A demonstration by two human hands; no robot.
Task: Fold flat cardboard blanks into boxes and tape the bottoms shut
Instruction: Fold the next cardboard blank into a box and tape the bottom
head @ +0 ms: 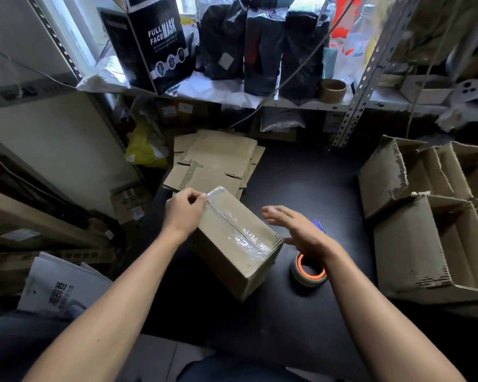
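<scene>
The box [233,241] was on the black table [315,183], bottom up, already taped. Its far end was pinched by the left hand [184,209]. The right hand [295,227] was held flat, gripping nothing. Next, the tape probably needed pressing down.

Box [233,244]: brown corrugated cardboard, matt, slightly rough; clear glossy tape strip [240,230] along top seam, wrinkled w/ bright glare. Flat blanks [210,164]: same matt cardboard, fluted edges showing at cuts. Folded boxes [414,244] at right: cardboard, worn, torn corrugation at edges. Table [301,183]: black, smooth, matt w/ faint sheen. Tape roll [309,270]: pale tape, orange plastic core. Empty core [333,91] on shelf: plain brown cardboard. Shelf uprights [356,100]: perforated grey metal. Bags [262,45] on shelf: black and silver foil-like plastic, glossy, crinkled. Mask carton [160,42]: glossy black printed card.
</scene>
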